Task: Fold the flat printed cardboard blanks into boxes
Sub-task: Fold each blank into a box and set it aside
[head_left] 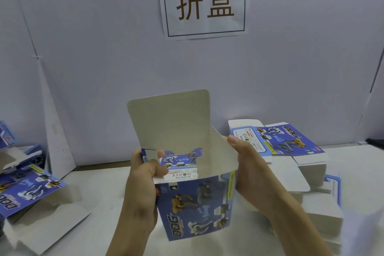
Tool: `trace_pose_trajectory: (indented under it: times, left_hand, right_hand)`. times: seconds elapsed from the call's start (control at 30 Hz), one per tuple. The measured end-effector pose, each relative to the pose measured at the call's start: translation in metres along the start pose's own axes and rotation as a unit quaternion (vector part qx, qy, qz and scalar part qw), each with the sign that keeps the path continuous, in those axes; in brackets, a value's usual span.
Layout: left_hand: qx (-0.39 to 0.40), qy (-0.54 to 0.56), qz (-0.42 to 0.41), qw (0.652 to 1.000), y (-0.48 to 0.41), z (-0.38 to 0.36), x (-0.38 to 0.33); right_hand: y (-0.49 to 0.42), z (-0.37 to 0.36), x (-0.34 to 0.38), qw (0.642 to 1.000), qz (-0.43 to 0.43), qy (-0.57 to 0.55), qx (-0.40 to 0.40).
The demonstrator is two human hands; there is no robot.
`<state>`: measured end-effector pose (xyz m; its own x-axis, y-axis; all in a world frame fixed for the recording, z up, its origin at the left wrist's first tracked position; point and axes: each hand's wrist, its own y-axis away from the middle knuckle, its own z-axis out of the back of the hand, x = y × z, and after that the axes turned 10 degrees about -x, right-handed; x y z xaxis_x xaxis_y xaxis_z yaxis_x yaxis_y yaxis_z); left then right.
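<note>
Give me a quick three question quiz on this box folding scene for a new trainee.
1. True or false: the tall lid flap of the box is folded shut.
2. The right hand grips: A the grey side flap, B the bottom edge, C nothing.
3. Fill in: the big word printed on the front of the box is ___.
Key: 1 false; 2 A; 3 DOG.
</note>
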<state>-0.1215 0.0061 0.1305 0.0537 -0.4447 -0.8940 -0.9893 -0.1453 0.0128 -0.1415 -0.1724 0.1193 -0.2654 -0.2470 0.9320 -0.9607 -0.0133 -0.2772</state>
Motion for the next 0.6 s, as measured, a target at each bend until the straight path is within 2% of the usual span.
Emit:
trace_pose_trajectory:
  times: [0.13, 0.2, 0.23, 0.27, 0.33, 0.37, 0.4, 0.47, 0.5, 0.57, 0.6]
  left_hand:
    - [-0.019, 0.008, -0.021, 1.0, 0.001, -0.001, -0.002]
    - [-0.015, -0.013, -0.026, 0.999, 0.003, -0.001, -0.001]
    - [-0.016, -0.032, -0.03, 0.999, 0.004, -0.001, 0.002]
    - [-0.015, -0.056, -0.037, 0.998, 0.005, -0.002, 0.004]
    - [-0.015, -0.106, -0.052, 0.993, 0.013, -0.007, 0.008]
    - [-0.012, -0.12, -0.061, 0.991, 0.017, -0.01, 0.009]
    - [-0.012, -0.13, -0.068, 0.989, 0.021, -0.013, 0.01]
    - [-0.025, -0.141, -0.087, 0.986, 0.024, -0.015, 0.011]
    - [-0.035, -0.14, -0.097, 0.985, 0.022, -0.014, 0.01]
    - [-0.061, -0.133, -0.109, 0.983, 0.015, -0.01, 0.005]
    - [-0.07, -0.129, -0.11, 0.983, 0.011, -0.007, 0.003]
  right_hand:
    - [0.003, 0.004, 0.007, 0.985, 0.096, 0.13, -0.056]
    - [0.009, 0.001, 0.012, 0.959, 0.169, 0.214, -0.083]
    - [0.01, -0.001, 0.011, 0.926, 0.212, 0.287, -0.12]
    - [0.01, -0.003, 0.009, 0.877, 0.256, 0.37, -0.167]
    - [0.008, -0.007, 0.004, 0.758, 0.322, 0.502, -0.266]
    - [0.007, -0.01, 0.003, 0.711, 0.343, 0.539, -0.294]
    - [0.006, -0.011, 0.003, 0.687, 0.35, 0.56, -0.302]
    - [0.008, -0.009, 0.005, 0.694, 0.349, 0.569, -0.271]
    - [0.01, -0.005, 0.008, 0.716, 0.342, 0.561, -0.239]
    - [0.015, 0.004, 0.013, 0.782, 0.3, 0.521, -0.163]
    - [0.017, 0.007, 0.015, 0.8, 0.286, 0.51, -0.134]
